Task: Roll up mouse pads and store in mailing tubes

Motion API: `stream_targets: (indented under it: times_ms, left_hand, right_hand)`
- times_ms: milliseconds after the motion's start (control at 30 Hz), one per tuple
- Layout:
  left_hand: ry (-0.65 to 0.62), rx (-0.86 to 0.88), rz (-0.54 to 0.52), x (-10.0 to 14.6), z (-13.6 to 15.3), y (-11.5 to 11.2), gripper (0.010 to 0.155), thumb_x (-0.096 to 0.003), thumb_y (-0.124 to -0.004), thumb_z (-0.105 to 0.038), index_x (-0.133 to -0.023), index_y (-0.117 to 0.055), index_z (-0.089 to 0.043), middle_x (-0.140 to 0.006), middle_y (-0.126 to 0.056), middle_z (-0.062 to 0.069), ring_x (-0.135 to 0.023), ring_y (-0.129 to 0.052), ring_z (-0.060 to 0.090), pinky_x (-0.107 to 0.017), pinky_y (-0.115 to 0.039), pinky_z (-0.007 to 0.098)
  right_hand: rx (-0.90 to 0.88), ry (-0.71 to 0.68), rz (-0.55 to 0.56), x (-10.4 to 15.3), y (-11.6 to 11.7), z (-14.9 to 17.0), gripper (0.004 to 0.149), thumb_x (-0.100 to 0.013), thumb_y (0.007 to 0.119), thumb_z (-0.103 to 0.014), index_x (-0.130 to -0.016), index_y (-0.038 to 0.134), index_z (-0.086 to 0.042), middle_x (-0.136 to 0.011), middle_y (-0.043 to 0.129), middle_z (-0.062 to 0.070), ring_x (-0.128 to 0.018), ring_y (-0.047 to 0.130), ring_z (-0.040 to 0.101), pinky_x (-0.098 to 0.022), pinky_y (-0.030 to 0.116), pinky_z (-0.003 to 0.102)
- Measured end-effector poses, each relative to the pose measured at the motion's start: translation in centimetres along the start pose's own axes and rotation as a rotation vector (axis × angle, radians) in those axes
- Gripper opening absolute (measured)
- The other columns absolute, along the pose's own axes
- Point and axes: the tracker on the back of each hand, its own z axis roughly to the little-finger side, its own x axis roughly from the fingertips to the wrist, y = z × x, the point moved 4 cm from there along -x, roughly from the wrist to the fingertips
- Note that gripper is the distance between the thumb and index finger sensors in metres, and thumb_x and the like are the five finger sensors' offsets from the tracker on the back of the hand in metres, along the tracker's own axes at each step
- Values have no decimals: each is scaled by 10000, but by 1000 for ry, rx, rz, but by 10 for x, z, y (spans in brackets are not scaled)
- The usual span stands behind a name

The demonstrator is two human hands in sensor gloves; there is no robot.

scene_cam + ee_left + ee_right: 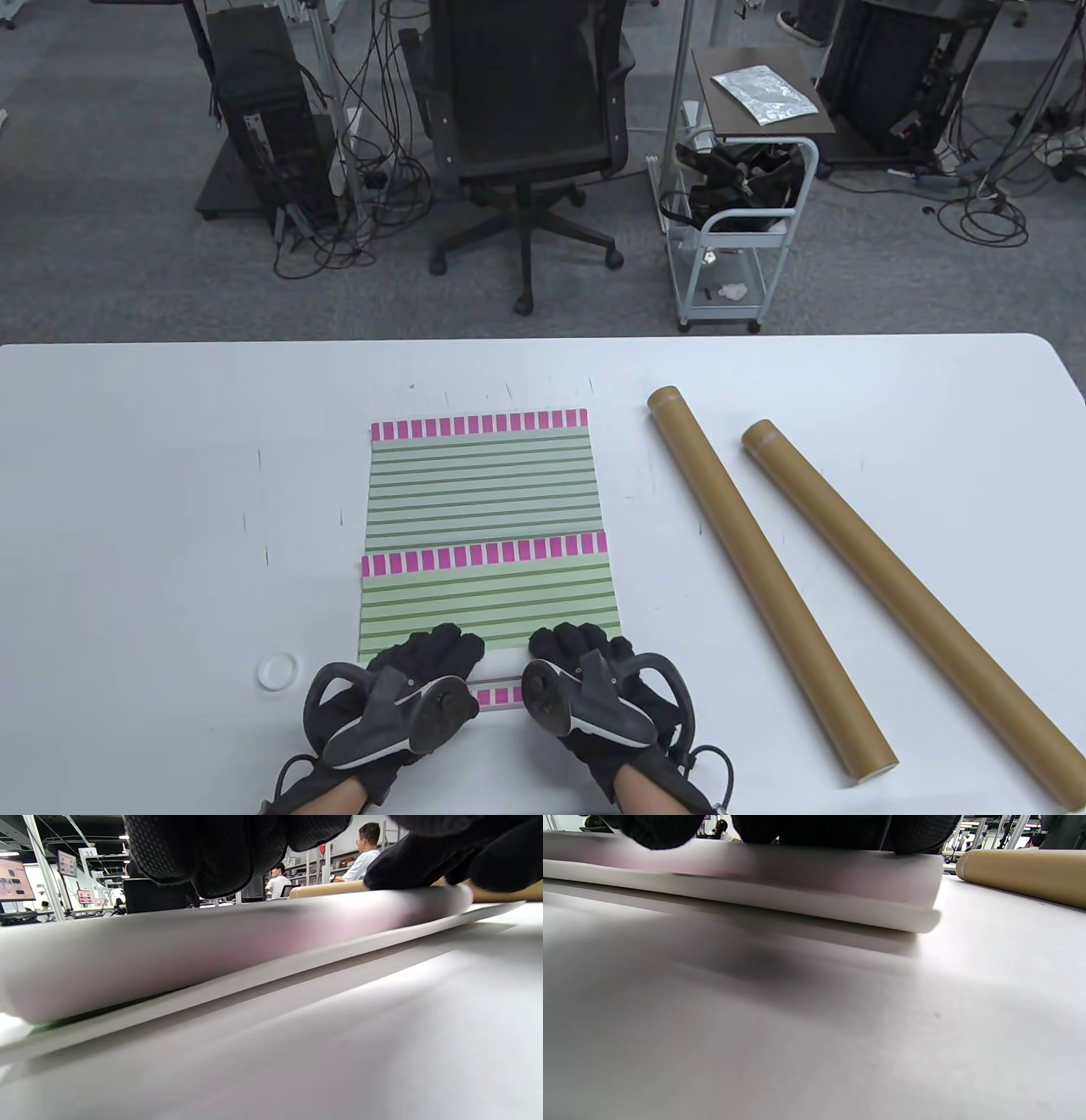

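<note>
Two green-striped mouse pads with magenta borders lie overlapping mid-table: the far pad (482,488) and the near pad (488,598). The near pad's near edge is curled into a low roll, white underside out, seen in the left wrist view (169,955) and the right wrist view (797,870). My left hand (437,649) and right hand (577,645) press side by side on top of this roll, fingers (203,853) curled over it. Two brown mailing tubes (764,577) (908,611) lie diagonally to the right, apart from both hands.
A white round cap (277,671) lies on the white table (127,509) just left of my left hand. One tube's end shows in the right wrist view (1022,874). An office chair and a cart stand beyond the table's far edge.
</note>
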Motion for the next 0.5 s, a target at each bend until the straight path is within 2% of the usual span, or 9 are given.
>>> stream_targets:
  times_ms: [200,500]
  left_hand:
    - [-28,-129,30,1,-8,-6,693,-388,-731,-531,-1019,-548,-309,-1065,-703,13,-937,-829,239,-678,-783,384]
    - [-28,-102,79,0,-7,-12,705,-386,-712,-553,-1028,-556,-306,-1082,-690,18,-983,-767,279,-691,-767,400]
  right_hand:
    - [10,-1,-4,-1,5,2,711,-473,631,-472,-1098,389,-234,-1153,438,77,-1033,470,383,-733,490,572]
    - [24,0,-10,-3,9,2,740,-473,628,-478,-1105,327,-238,-1165,383,71,-1050,413,375,-752,439,567]
